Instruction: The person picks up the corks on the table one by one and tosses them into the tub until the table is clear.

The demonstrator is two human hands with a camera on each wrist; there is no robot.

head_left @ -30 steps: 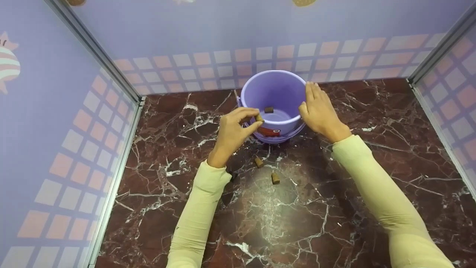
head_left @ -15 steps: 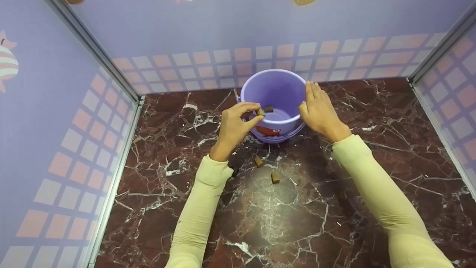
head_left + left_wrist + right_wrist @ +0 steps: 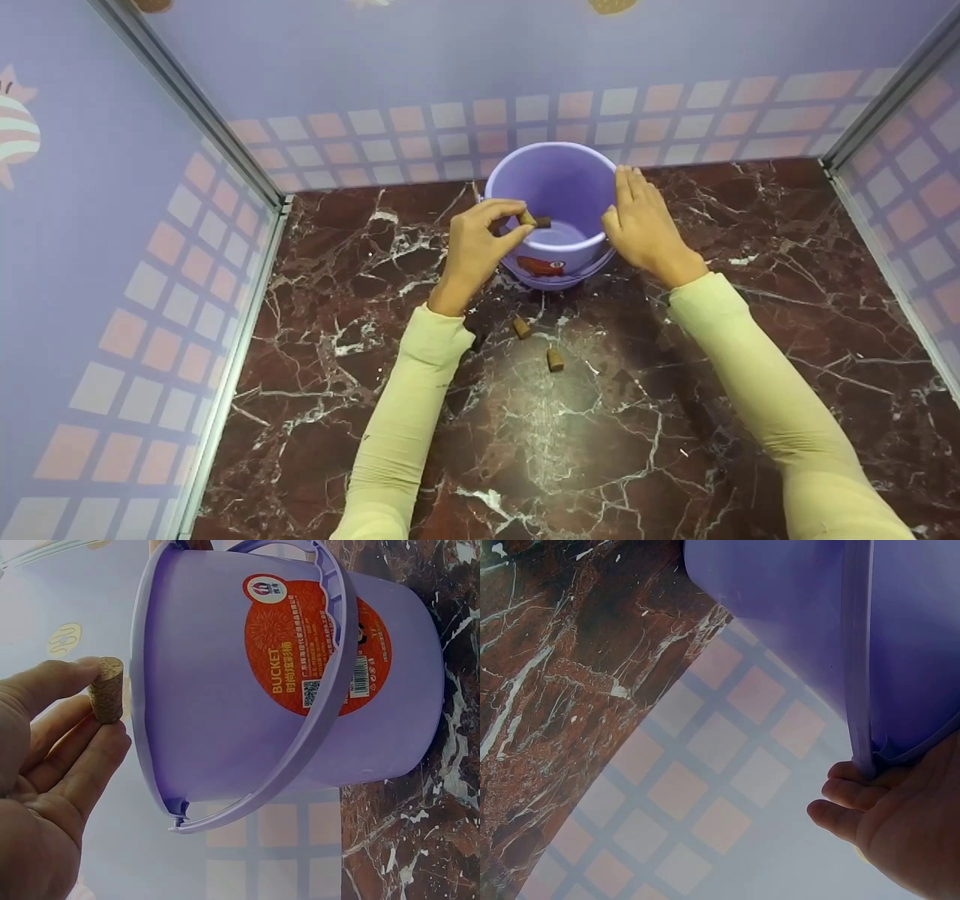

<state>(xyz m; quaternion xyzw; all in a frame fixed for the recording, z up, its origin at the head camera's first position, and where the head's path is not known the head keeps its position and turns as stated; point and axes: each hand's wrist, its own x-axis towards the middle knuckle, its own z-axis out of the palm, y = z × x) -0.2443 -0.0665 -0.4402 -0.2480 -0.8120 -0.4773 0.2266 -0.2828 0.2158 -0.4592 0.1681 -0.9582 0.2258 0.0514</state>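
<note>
My left hand pinches a small tapered cork stopper between thumb and fingertips, over the near-left rim of a purple bucket. My right hand rests against the bucket's right rim, its fingers fairly straight, beside the handle's joint in the right wrist view. Inside the bucket lies one dark brown cork, partly behind the held one. Two more brown corks lie on the tabletop in front: one cork nearer the bucket, another cork closer to me. The bucket stands upright.
The bucket's handle hangs down its front, across the side with a red label. A dark red marbled tabletop lies beneath. Purple panels with pink and white squares enclose the back and sides.
My left hand has moved slightly up and forward with the cork, from outside the near-left rim to over it. The right hand and the other corks stay in place.
</note>
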